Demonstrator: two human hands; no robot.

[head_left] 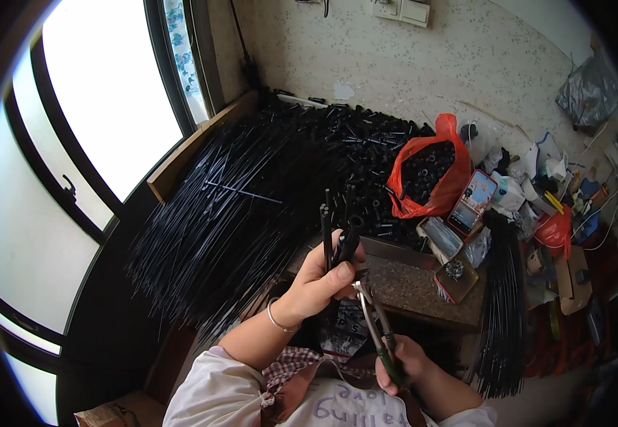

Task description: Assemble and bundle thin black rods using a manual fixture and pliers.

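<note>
We've got pliers gripped in our right hand, nose up against the black rods pinched in our left hand. Looks mid-crimp; next squeeze needs careful lining up. Rod heap beyond.

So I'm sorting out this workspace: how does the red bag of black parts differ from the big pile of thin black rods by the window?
The red plastic bag holds short, chunky black pieces gathered inside it, while the pile of thin black rods lies loose and fanned out. The rods are long and slender; the bag's pieces are stubby. The bag sits on the right side of the heap, the rods on the left near the window. Both hold black parts.
</note>
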